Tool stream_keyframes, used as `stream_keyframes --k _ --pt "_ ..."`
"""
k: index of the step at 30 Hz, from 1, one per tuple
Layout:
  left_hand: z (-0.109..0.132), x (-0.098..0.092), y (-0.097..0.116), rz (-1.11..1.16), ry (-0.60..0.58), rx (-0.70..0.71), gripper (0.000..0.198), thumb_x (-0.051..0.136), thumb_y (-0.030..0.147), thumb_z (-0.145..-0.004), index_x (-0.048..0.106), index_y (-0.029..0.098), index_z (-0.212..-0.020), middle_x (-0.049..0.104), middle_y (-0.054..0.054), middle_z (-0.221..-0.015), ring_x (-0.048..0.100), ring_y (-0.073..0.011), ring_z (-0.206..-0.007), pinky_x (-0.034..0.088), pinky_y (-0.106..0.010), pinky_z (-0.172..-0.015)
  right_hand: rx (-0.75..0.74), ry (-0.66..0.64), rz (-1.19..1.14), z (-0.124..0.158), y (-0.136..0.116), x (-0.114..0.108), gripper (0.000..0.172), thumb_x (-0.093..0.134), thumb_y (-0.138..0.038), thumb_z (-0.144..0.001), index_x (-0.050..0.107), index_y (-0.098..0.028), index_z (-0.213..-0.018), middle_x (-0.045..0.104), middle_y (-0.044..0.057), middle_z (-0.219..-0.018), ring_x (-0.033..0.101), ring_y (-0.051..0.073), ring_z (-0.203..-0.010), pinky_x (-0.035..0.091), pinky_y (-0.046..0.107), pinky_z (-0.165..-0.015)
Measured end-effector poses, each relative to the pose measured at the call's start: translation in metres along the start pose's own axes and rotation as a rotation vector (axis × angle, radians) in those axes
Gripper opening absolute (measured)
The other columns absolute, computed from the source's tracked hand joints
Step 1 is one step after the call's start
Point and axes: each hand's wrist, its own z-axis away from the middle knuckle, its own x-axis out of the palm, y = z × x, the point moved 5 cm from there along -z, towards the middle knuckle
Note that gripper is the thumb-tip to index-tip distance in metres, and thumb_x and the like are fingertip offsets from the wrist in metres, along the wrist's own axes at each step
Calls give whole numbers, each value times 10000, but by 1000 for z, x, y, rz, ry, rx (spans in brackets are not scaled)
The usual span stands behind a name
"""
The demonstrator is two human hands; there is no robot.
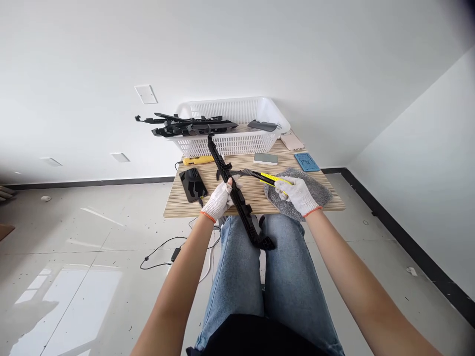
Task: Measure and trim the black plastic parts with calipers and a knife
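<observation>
A white glove with an orange cuff covers my left hand (221, 199), whose fingers are wrapped round a long black plastic part (242, 206). The part slants from the basket's front edge down over my knees. My right hand (295, 194), gloved the same way, is closed on the yellow and black handle of a tool (267, 177). The tool's dark, thin front end reaches left to the black part near my left hand; whether it touches is hard to tell. Beneath my right hand lies a grey cloth (319, 190).
Behind stands a white basket (237, 146) holding several black parts (193, 125). On the wooden table (174, 203) are a black phone (193, 185), a yellow tool (199, 160), a grey block (265, 158), a blue pad (307, 162) and a pale phone (292, 141). Cables hang below.
</observation>
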Motion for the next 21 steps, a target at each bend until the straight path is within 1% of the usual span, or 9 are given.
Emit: stream_keyframes --k 4,6,8,10,12,14,16,19,21 --pt "-3 2 0 22 -40 -19 569 693 685 -904 783 152 -1081 672 -29 -719 231 -33 -413 151 -196 -356 5 -26 24 2 -2 2 528 967 -524 -478 673 -185 -757 571 -17 -581 419 65 -455 307 200 -380" --pt "-3 2 2 27 -57 -32 595 686 698 -898 781 137 -1070 649 -19 -688 210 -31 -410 126 -198 -362 14 -38 36 3 -3 2 541 960 -544 -480 677 -183 -767 569 -17 -582 419 69 -460 313 210 -391" --pt "-3 3 3 28 -72 -40 545 730 637 -888 772 129 -1084 637 -7 -685 206 -29 -416 126 -197 -372 24 -47 48 4 -3 1 554 956 -554 -492 695 -177 -803 577 -15 -593 426 73 -469 320 218 -403" --pt "-2 3 3 21 -76 -43 457 795 517 -863 757 132 -1107 625 9 -690 237 -32 -432 151 -192 -385 36 -52 58 4 -3 0 555 956 -551 -505 711 -174 -831 582 -18 -598 429 74 -471 320 225 -409" --pt "-1 3 3 4 -68 -42 416 850 388 -810 740 142 -1127 581 42 -662 279 -40 -454 184 -184 -401 50 -57 68 5 -3 -1 534 949 -539 -524 727 -173 -844 578 -22 -592 424 74 -465 310 229 -409" --pt "1 4 2 -24 -64 -44 463 891 275 -740 727 156 -1157 521 78 -623 313 -48 -475 216 -179 -417 62 -56 76 5 -1 -2 510 933 -521 -551 749 -168 -870 576 -24 -591 422 75 -464 298 230 -409" --pt "4 6 2 -96 -84 -39 504 898 208 -699 717 167 -1168 503 93 -613 342 -55 -490 254 -182 -433 68 -47 85 6 1 -4 503 914 -501 -580 773 -159 -920 576 -23 -596 429 80 -474 294 229 -414" --pt "9 8 3 -234 -151 -18 410 882 243 -725 703 172 -1087 523 82 -631 385 -65 -510 319 -197 -464 60 -27 115 7 5 -9 517 892 -482 -627 799 -140 -1003 579 -21 -596 432 87 -487 298 231 -423" --pt "11 8 4 -256 -177 4 376 860 383 -791 691 174 -1054 489 83 -627 367 -66 -505 326 -206 -462 54 -23 140 7 9 -13 529 887 -483 -654 811 -134 -1044 585 -18 -598 432 91 -490 307 235 -429"
